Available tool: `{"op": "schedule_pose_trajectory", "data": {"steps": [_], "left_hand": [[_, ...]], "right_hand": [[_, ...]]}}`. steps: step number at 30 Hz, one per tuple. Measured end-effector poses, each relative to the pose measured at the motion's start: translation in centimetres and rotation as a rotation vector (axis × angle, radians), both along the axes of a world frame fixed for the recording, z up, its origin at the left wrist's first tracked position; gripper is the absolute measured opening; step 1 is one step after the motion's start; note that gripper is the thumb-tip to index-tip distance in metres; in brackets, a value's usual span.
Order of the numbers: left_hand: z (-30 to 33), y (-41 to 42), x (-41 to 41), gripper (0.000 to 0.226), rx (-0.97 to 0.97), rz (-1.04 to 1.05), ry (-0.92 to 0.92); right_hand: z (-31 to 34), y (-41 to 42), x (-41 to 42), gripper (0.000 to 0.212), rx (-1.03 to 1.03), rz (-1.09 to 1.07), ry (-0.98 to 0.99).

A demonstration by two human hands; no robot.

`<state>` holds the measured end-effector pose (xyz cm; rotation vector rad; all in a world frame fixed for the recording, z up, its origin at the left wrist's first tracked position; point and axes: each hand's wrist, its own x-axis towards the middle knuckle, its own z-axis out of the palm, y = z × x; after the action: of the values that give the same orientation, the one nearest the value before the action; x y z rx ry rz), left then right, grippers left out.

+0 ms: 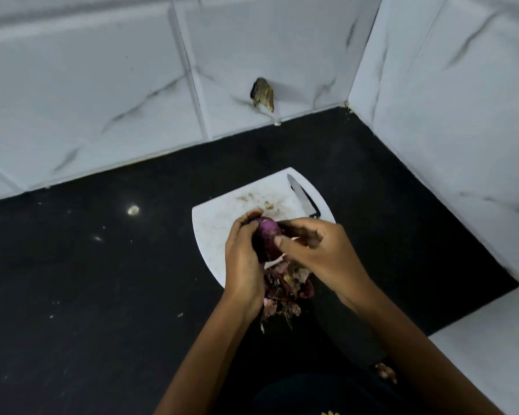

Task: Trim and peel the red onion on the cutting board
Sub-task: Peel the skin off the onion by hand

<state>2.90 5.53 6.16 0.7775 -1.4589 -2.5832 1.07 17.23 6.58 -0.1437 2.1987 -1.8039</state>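
One red onion (268,232), two hands

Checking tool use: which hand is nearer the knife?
Right. The right hand lies just below the knife; the left hand grips the onion, farther left.

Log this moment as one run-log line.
step: peeling | left hand: holds red onion | right hand: pulls skin | knife: idle on cutting board | peels: piled at board's near edge
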Motion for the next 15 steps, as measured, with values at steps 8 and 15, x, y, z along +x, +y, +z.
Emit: {"op": "schedule_pose_trajectory", "data": {"steps": [8,15], "left_hand": [[2.8,-0.3,-1.6,0.022,-0.068,-0.013,0.109],[5.7,-0.8,-2.6,0.022,0.033,-0.027,0.238]], "right_hand": [[3.2,-1.0,-1.8,0.023,-0.072,-0.03,0.118],[6.5,-1.2,-3.2,0.02,-0.3,0.007,0.125]]}}
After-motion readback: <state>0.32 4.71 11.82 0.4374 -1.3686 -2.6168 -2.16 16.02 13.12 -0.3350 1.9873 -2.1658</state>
